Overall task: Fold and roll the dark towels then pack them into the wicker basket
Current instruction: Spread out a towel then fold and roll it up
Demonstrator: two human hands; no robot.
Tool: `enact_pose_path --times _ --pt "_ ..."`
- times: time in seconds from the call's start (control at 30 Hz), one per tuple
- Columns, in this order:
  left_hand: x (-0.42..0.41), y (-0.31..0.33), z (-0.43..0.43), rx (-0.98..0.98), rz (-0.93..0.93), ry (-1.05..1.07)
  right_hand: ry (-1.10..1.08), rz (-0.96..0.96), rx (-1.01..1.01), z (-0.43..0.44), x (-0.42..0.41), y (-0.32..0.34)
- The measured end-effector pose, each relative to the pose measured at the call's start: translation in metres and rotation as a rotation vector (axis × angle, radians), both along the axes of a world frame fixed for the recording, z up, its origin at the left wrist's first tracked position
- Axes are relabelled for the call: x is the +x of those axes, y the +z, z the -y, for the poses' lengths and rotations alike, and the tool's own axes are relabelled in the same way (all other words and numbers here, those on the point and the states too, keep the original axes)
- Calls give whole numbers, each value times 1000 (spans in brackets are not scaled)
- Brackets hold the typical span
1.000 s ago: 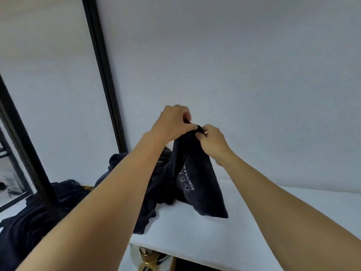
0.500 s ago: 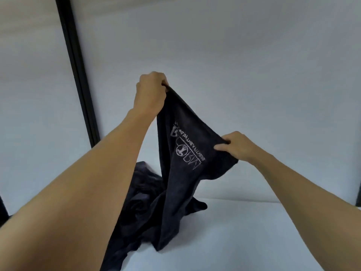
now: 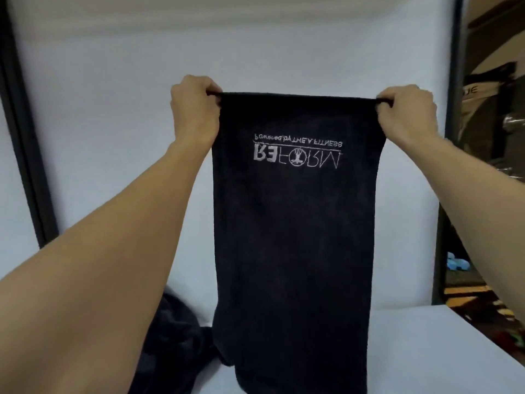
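White wall behind: left hand (image 3: 196, 106) and right hand (image 3: 406, 109) each clench a top corner of the dark towel (image 3: 295, 223), long axis hanging toward six o'clock onto the table (image 3: 426, 351).

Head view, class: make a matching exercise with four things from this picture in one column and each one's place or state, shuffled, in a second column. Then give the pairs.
1 left hand
2 right hand
3 white lettering
4 heap of dark towels

a lies on the white table, lower left
b grips the top right corner of the hanging towel
c upside down on the hanging towel
d grips the hanging towel's top left corner

Pairs: 1-d, 2-b, 3-c, 4-a.
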State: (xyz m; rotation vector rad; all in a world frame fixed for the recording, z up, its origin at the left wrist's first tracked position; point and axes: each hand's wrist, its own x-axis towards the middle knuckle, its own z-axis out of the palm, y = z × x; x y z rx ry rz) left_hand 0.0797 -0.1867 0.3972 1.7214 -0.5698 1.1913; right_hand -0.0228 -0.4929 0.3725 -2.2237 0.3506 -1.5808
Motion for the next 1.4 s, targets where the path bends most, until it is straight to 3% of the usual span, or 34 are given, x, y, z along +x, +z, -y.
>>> enact_pose_path --times 0.1,0.2,0.33,0.4,0.63,0.87,1.17,1.33,1.4 --pt "-2 -8 18 -52 -93 -75 -112 -84 -15 7 -9 6" --pt "5 -27 28 -44 -267 -109 -131 -270 133 20 -10 -9" --pt "13 -48 36 -48 -471 -136 318 -239 686 32 1 -35" --pt "17 -48 45 -85 -508 -171 494 -176 790 33 13 -39" --pt "46 30 69 -201 -366 -354 706 178 672 36 57 29" --pt "3 98 45 -286 -140 -451 793 316 497 24 15 111" --pt "-101 29 -13 -208 -3 -217 573 306 355 -27 -99 42" --pt "-148 -33 -45 -206 -130 -339 291 207 124 -52 -147 -11" --pt "-158 -60 -57 -234 -222 -389 308 120 143 -57 -158 -34"
